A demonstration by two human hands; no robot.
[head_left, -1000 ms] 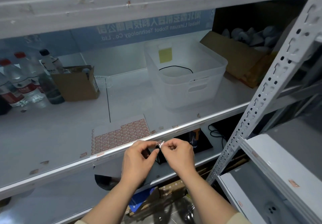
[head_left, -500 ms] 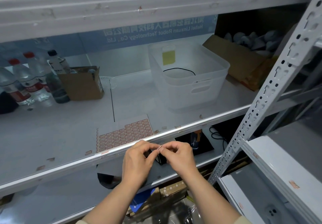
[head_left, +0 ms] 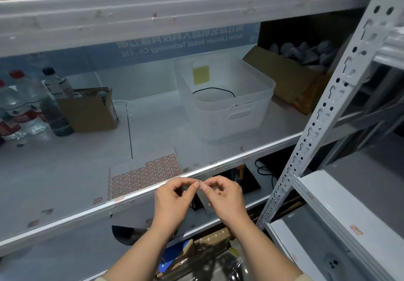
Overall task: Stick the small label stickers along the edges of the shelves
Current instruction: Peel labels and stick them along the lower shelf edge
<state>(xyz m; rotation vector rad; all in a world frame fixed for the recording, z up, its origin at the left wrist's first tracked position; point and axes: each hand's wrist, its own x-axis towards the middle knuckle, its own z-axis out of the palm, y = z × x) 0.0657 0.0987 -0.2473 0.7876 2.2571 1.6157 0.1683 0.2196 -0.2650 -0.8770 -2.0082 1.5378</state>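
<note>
A sheet of small red-bordered label stickers lies on the white shelf, close to its front edge. Just below and in front of that edge, my left hand and my right hand meet fingertip to fingertip. Together they pinch one small label sticker. A narrow strip of backing paper hangs down from my right hand's fingers. Several stickers sit along the shelf edge, such as one sticker to the left.
On the shelf stand a translucent plastic bin, a small cardboard box, water bottles at left and a bigger carton at right. A perforated upright post rises on the right, beside a second shelf unit.
Both hands stay together in front of the shelf edge, still working the small sticker. A strip of backing paper now shows hanging below my right fingers. The camera view drifted slightly.
</note>
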